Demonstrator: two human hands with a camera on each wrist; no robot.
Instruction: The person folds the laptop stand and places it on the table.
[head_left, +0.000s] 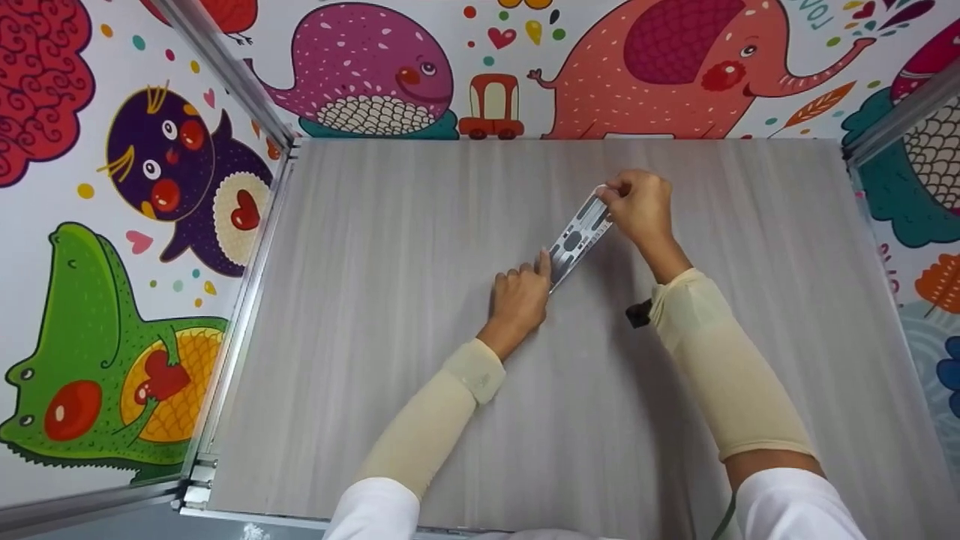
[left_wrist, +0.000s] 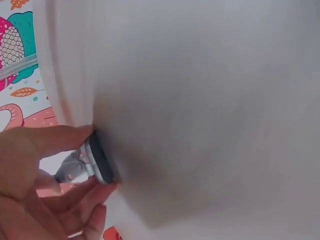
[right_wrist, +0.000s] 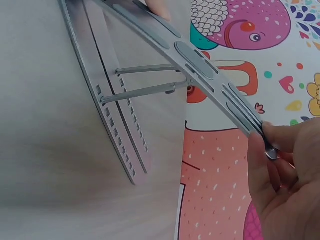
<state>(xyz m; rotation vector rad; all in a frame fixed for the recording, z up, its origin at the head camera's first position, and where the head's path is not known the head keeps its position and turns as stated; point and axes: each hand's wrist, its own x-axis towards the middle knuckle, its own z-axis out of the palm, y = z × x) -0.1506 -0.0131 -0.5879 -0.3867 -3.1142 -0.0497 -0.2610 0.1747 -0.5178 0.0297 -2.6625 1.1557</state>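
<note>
A silver metal folding laptop stand (head_left: pixel 574 240) with grey pads stands slantwise over the table, between the two hands. My left hand (head_left: pixel 523 296) pinches its near end between thumb and fingers; the left wrist view shows that dark-padded end of the stand (left_wrist: pixel 101 159) close to the table. At the raised far end, my right hand (head_left: pixel 641 206) grips the tip with thumb and fingers. In the right wrist view the upper arm of the stand (right_wrist: pixel 200 70) is lifted away from its slotted base (right_wrist: pixel 116 135). Two thin struts (right_wrist: pixel 140 93) join them.
The wood-grain table (head_left: pixel 375 315) lies under both hands. Metal frame bars (head_left: pixel 244 292) edge its left side, and printed cartoon panels (head_left: pixel 495 67) rise at the back and sides. A small black device (head_left: pixel 638 313) sits at the right wrist.
</note>
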